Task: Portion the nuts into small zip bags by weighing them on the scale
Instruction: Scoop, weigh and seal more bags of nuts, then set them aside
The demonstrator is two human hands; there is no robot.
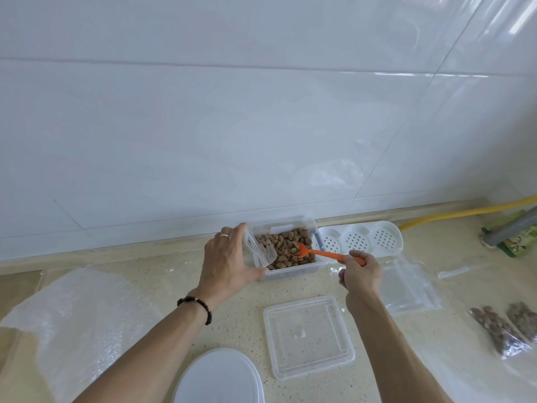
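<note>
We see the left hand (229,261) holding a small clear zip bag (259,251) open at the left edge of the clear tub (286,246), its fingers and thumb curled round the bag's mouth; a few nuts seem to lie inside the bag, though the plastic makes that hard to judge. The right hand (360,273) grips the handle of an orange spoon (316,252), fingers closed round it, and the spoon's bowl rests among the nuts (287,251) in the tub. The tub stands on the speckled surface (162,274) close to the tiled wall. Just beside it on the right lies a white tray (360,239) with three perforated round wells. In front of the tub lies a clear square lid (308,335), and nearer us a white oval lid (218,379). Right of the right hand lies a stack of empty zip bags (412,286), and at the far right edge two filled bags of nuts (505,327) lie side by side. A sheet of bubble wrap (75,321) covers the left side.
</note>
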